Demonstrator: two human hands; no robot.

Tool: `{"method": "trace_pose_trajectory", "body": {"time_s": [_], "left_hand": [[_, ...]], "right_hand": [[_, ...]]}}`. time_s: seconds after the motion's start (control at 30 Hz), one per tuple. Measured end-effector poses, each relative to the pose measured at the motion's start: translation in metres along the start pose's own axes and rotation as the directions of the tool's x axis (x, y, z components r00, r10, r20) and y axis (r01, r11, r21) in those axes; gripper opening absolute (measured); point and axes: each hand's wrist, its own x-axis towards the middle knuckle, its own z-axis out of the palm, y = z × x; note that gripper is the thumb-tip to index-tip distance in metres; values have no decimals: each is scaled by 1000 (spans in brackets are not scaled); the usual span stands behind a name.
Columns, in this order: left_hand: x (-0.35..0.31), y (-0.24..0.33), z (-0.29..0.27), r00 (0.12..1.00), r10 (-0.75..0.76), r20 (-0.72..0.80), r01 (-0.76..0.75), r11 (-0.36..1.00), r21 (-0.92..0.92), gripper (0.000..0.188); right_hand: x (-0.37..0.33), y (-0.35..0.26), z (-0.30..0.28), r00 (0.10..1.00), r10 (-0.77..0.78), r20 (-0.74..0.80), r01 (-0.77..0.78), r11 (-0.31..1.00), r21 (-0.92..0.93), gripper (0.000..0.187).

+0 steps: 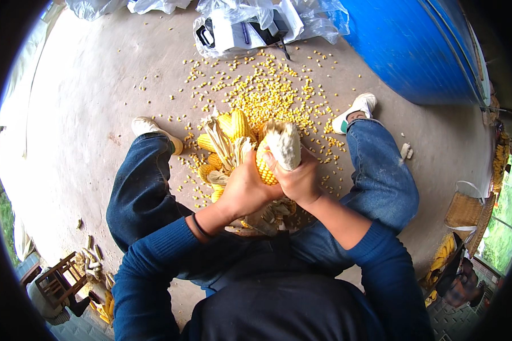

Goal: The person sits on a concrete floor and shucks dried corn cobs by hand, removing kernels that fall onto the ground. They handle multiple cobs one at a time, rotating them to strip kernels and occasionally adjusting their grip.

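Between my knees, my left hand [246,184] is wrapped round a yellow corn ear [264,169] that still has its kernels. My right hand [300,177] grips a pale bare corncob [287,149], which stands up from the fist against the ear. Where the two meet is partly hidden by my fingers. Just beyond my left hand lies a heap of yellow corn ears [231,124], with dry husks [217,138] among them. Loose kernels [264,96] are scattered over the floor in front, thickest at the middle.
A big blue container [409,51] stands at the far right. Clear plastic bags [216,48] with boxes lie at the far edge. Small cob pieces [405,151] rest beside my right knee. A wicker basket [462,210] is at right; a wooden chair [60,284] stands at lower left.
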Motion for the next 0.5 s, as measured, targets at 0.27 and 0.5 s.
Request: {"method": "trace_pose_trajectory", "body": {"time_s": [0.27, 0.5], "left_hand": [[4, -16, -3, 989, 43, 143, 38, 855, -517, 49], [3, -19, 9, 993, 48, -107, -15, 959, 284, 68]], "right_hand": [[21, -11, -16, 903, 360, 235, -420, 853, 309, 31], [8, 1, 2, 999, -34, 32, 36, 997, -69, 21]]}}
